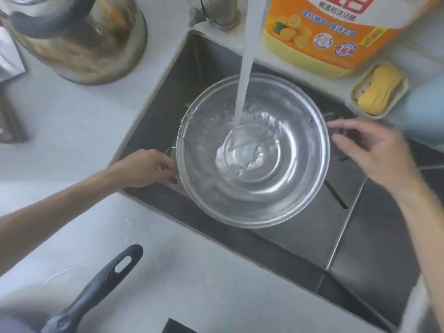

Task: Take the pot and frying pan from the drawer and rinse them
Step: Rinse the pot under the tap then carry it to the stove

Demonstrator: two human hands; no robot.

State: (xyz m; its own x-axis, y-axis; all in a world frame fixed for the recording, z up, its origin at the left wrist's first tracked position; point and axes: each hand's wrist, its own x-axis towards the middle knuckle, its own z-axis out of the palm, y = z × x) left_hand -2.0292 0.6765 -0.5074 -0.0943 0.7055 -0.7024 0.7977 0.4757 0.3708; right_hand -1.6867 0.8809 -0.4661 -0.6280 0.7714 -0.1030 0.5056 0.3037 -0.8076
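A shiny steel pot [288, 179] sits in the dark sink [312, 236] under a running stream of water [245, 75] from the tap [216, 13]. Water splashes in its bottom. My left hand [146, 168] grips the pot's left side handle. My right hand [370, 150] hovers with fingers spread by the pot's right handle, just off the rim. The frying pan's dark handle [96, 289] lies on the white counter at the lower left; the pan itself is cut off by the frame edge.
A large orange dish-soap bottle [336, 39] stands behind the sink. Beside it is a yellow soap bar in a dish [379, 90]. A steel kettle [79, 37] stands on the counter at the upper left. White counter [72, 121] surrounds the sink.
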